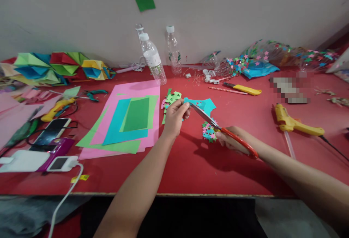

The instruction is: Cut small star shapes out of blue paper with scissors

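My left hand (176, 118) pinches a small piece of blue paper (186, 100) between thumb and fingers. Red-handled scissors (237, 141) are gripped in my right hand (231, 138), their blades pointing up and left to the blue piece. Whether the blades are touching it I cannot tell. Beneath the blades lies a larger blue paper scrap (208, 106) on the red table. A heap of small coloured paper stars (209, 132) sits beside my right hand. Behind my left hand is a pile of green and pink cut-outs (172, 99), partly hidden by it.
Stacked pink, green and blue sheets (125, 139) lie to the left. Two plastic bottles (155, 65) stand near the wall. A yellow cutter (247, 89) and a yellow glue gun (296, 123) lie right. Phones (51, 132) and a white cable (58, 203) are at far left.
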### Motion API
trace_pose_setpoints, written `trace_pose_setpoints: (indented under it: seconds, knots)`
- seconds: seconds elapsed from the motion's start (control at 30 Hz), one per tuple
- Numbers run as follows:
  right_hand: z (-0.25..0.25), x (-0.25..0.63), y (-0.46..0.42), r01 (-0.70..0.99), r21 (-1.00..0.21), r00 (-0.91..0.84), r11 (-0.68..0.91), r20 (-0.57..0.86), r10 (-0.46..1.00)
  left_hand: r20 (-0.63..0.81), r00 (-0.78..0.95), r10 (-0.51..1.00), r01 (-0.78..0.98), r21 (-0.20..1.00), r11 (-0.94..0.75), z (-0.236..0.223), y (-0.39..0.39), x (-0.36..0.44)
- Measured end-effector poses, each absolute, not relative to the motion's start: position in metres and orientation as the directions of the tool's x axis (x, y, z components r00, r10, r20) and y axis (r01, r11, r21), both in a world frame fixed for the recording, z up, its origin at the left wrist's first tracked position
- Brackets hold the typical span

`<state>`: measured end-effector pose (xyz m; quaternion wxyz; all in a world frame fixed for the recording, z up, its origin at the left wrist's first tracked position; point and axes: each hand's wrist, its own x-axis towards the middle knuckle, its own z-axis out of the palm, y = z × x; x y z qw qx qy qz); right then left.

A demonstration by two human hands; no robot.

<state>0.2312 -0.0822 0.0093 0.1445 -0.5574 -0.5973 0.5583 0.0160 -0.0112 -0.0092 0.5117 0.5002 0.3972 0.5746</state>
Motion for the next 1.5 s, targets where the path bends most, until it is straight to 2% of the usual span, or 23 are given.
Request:
trace_pose_setpoints:
  seconds: [0.5,0.83,1.03,1.2,1.5]
  knots:
    - [0.011,0.231,-0.081,0.495,-0.828,-0.327,-0.263,-0.458,0.827,0.171,-0.014,0.985,-0.218,0.961,-0.17,-0.008,-0.011,0.015]
    - [0.006,0.235,-0.084,0.431,-0.893,-0.461,-0.133,-0.345,0.817,0.145,-0.019,0.989,-0.273,0.951,-0.144,-0.005,-0.015,0.02]
    - [0.004,0.23,-0.086,0.402,-0.899,-0.444,-0.175,-0.359,0.821,0.111,-0.036,0.993,-0.329,0.937,-0.117,-0.004,-0.018,0.023]
    - [0.002,0.23,-0.087,0.355,-0.907,-0.439,-0.226,-0.375,0.816,0.122,0.033,0.992,-0.32,0.942,-0.105,-0.004,-0.023,0.028]
    - [0.009,0.232,-0.085,0.421,-0.894,-0.449,-0.152,-0.352,0.821,0.128,0.048,0.991,-0.297,0.949,-0.108,-0.005,-0.022,0.025]
